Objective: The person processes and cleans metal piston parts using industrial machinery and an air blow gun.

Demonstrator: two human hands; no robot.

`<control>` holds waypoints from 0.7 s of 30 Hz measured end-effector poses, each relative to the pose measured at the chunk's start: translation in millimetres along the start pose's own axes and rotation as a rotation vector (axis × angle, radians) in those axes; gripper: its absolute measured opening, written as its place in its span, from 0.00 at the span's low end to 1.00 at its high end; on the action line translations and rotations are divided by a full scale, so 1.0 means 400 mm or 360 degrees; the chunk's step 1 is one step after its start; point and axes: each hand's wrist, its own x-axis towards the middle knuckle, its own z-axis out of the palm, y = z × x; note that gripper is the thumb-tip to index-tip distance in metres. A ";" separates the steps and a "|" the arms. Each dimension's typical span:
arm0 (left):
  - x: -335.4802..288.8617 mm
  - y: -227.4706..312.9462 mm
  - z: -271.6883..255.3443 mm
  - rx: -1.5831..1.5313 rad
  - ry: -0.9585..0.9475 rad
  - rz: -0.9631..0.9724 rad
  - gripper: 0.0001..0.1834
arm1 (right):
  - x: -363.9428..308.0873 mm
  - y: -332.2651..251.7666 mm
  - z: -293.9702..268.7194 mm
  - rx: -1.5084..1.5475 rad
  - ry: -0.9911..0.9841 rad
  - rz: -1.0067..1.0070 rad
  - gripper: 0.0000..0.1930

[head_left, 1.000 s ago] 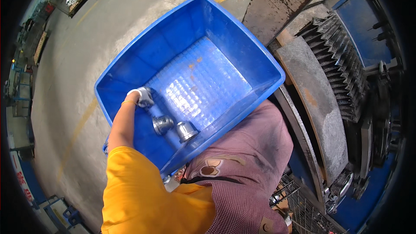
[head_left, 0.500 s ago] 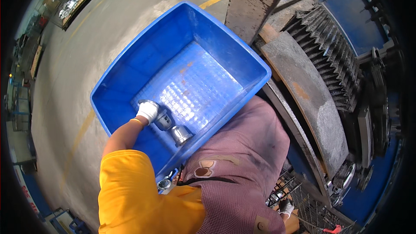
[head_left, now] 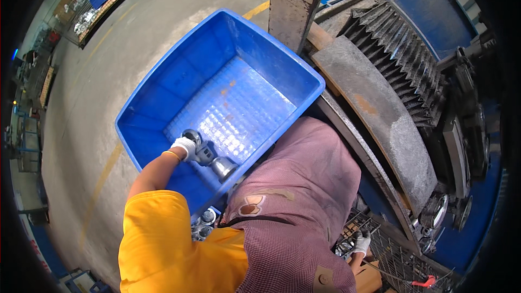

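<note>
Down inside the big blue bin (head_left: 182, 76), the left hand (head_left: 186, 147) in a white glove is curled round a shiny metal part (head_left: 191, 134). Its fingers seem bent to grip it, maybe because it is round and smooth, but their tips are hidden. Just beside the glove lie a dark metal part (head_left: 205, 153) and a cup-shaped metal part (head_left: 223, 168); I cannot tell if they are joined. All three sit by the near side, perhaps because the bin leans that way. The person's pink clothes (head_left: 320, 168) are close by its edge. Low on the right, the right hand (head_left: 362, 243), gloved too, is at a wire basket (head_left: 392, 255). I cannot tell if it is spread or pinching something.
</note>
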 end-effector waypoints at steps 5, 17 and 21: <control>0.078 -0.157 0.114 0.0095 0.0033 0.0112 0.20 | -0.082 -0.310 0.152 -0.0291 -0.0197 -0.0516 0.15; -0.461 0.453 -0.628 0.0120 0.1760 0.1138 0.17 | -0.352 -1.115 0.462 0.0366 -0.1466 -0.1598 0.49; -0.380 0.630 -0.723 -0.0067 0.1853 0.1602 0.23 | -0.234 -1.156 0.393 0.0796 -0.1708 -0.1199 0.54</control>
